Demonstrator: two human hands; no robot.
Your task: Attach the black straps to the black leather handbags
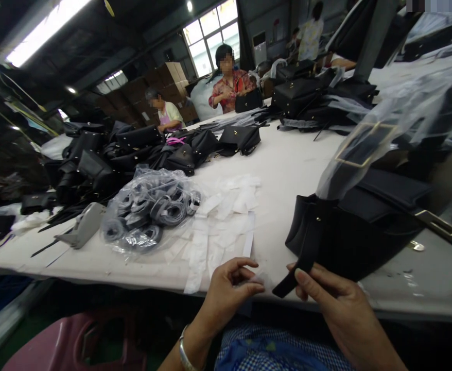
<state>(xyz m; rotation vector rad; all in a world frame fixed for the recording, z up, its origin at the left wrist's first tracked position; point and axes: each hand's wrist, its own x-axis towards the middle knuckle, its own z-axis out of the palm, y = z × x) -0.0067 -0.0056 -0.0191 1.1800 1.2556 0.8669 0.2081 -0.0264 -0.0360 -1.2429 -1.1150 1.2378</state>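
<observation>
At the table's front edge, my right hand point(334, 293) pinches the end of a black strap point(288, 285) between thumb and fingers. That strap comes down from a black handbag point(353, 232) with gold hardware, standing in front of me on the right. Translucent plastic wrap point(334, 172) covers the bag's raised handle and a gold buckle. Just left of the strap, my left hand point(231, 288) is closed with its fingers curled. A small translucent scrap point(259, 279) sits at its fingertips; its exact kind is unclear.
White paper strips point(222, 221) lie on the white table point(283, 165). Beside them is a clear bag of rolled dark strips point(152, 206), then a grey tape dispenser point(83, 226). Black handbags point(106, 149) are piled behind. Two people work across the table. A pink stool point(56, 340) stands below left.
</observation>
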